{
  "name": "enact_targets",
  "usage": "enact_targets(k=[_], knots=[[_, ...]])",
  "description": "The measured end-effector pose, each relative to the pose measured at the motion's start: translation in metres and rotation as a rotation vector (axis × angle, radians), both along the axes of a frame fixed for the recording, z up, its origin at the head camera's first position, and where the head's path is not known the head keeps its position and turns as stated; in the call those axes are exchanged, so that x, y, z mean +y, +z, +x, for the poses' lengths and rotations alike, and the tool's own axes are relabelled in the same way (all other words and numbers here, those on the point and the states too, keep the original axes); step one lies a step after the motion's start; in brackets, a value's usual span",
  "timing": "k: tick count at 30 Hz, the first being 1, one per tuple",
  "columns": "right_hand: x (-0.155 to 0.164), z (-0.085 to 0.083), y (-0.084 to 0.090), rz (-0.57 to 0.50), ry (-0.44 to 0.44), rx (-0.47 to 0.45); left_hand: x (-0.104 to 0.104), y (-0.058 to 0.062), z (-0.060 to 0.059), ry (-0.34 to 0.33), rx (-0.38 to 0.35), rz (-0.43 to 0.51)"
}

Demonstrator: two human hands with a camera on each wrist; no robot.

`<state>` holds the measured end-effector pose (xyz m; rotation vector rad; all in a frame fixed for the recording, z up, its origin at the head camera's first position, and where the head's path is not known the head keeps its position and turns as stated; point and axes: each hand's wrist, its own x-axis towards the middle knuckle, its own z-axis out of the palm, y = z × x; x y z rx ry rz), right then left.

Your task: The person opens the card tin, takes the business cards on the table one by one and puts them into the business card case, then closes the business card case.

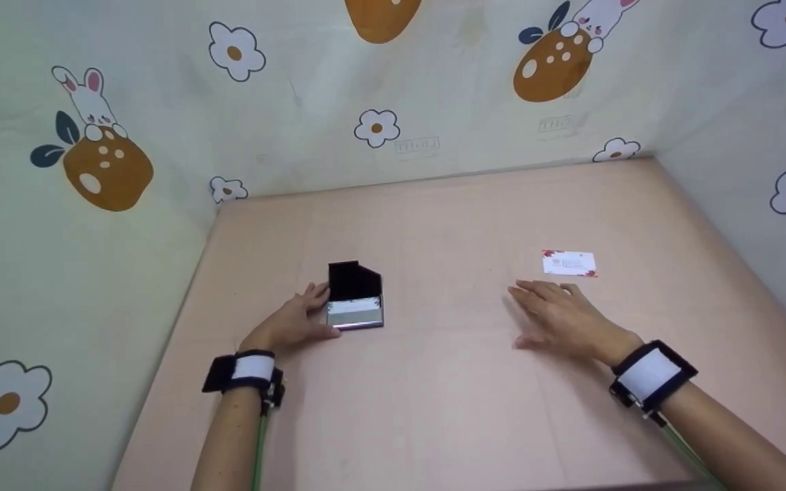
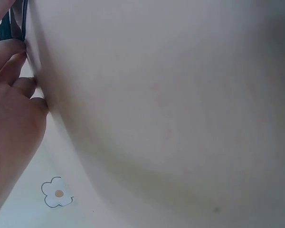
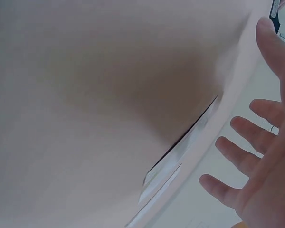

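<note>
A card case (image 1: 355,318) lies on the table with its black lid (image 1: 354,281) raised, and a whitish card edge shows inside. My left hand (image 1: 294,319) grips the case at its left side, thumb at the near corner and fingers along the edge. In the left wrist view only a dark bit of the case (image 2: 4,28) shows past the fingers. My right hand (image 1: 563,320) is held with fingers spread and nothing in it. Just beyond it lies a white business card (image 1: 570,263) with red corners. The right wrist view has pale flat shapes below the fingertips.
The pinkish table (image 1: 434,409) meets a pale wall covering (image 1: 447,82) printed with flowers, rabbits and orange fruit at the back and sides. Black straps with white patches are on both wrists, and green cables (image 1: 260,450) run along the forearms.
</note>
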<state>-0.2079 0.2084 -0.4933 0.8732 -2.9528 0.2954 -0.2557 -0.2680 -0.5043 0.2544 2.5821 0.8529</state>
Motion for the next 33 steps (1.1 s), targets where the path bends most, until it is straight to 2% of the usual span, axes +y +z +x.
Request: enact_targets(k=[7, 14, 23, 28, 33], knots=[[0.021, 0.003, -0.001, -0.014, -0.036, 0.005, -0.001, 0.002, 0.000, -0.021, 0.008, 0.018], [0.037, 0.006, -0.002, -0.024, -0.066, -0.009, -0.002, 0.002, 0.001, -0.009, 0.003, 0.028], [0.048, 0.005, -0.003, -0.020, -0.122, -0.078, -0.003, -0.003, -0.001, -0.012, 0.013, 0.023], [0.057, 0.005, -0.003, -0.078, -0.177, -0.164, -0.001, -0.002, 0.000, -0.008, 0.004, 0.026], [0.063, 0.004, -0.002, -0.123, -0.190, -0.153, 0.000, 0.001, 0.000, -0.015, -0.002, 0.022]])
